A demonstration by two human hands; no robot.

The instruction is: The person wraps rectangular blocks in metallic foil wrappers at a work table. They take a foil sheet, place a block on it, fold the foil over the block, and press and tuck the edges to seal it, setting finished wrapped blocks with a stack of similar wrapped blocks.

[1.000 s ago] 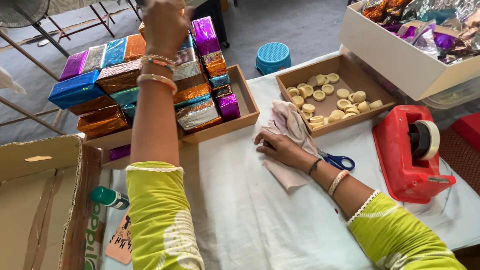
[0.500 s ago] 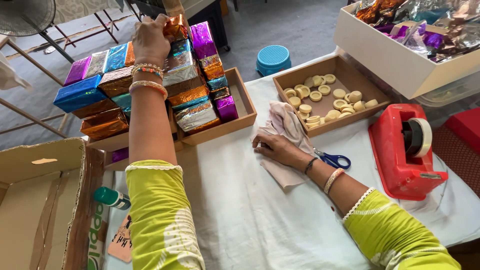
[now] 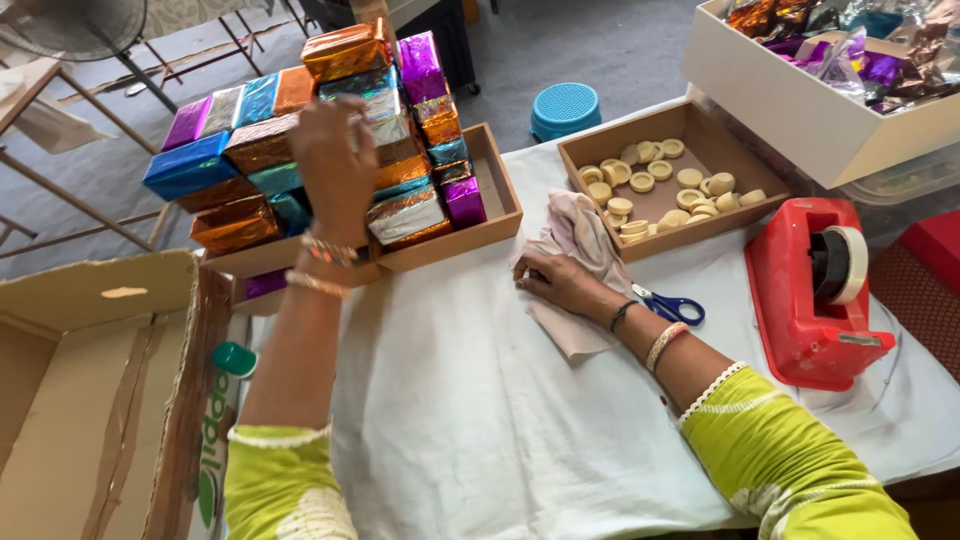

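Nearest the camera, two green sleeves with white trim were seen over the white-covered worktop point(image 3: 450, 430), and an open cardboard carton point(image 3: 90, 400) stood at the near left with a small green cap point(image 3: 234, 358) beside it. The right hand point(image 3: 560, 282) was laid flat, fingers spread, on a pale pink cloth point(image 3: 580, 235) at the middle of the worktop; blue-handled scissors point(image 3: 672, 305) lay just beside that wrist, and a red tape dispenser point(image 3: 815, 290) stood to the right. Farther off on the left, the left hand point(image 3: 335, 165) was raised against a tall stack of foil-wrapped boxes point(image 3: 400, 150) held in a shallow wooden tray point(image 3: 490, 205); its fingers were curled towards the stack, but whether anything was pinched could not be told from behind. The stacking was judged to be well advanced: the tray was filled several layers high, with an orange-gold box point(image 3: 342, 50) lying on top. Work seemingly remained, since a second wooden tray point(image 3: 700, 150) at the far right was lined with many small pale round pieces point(image 3: 650, 190), and a white box point(image 3: 800, 110) beyond it was heaped with loose coloured foil point(image 3: 850, 45). A blue stool point(image 3: 565, 108) stood on the floor beyond.
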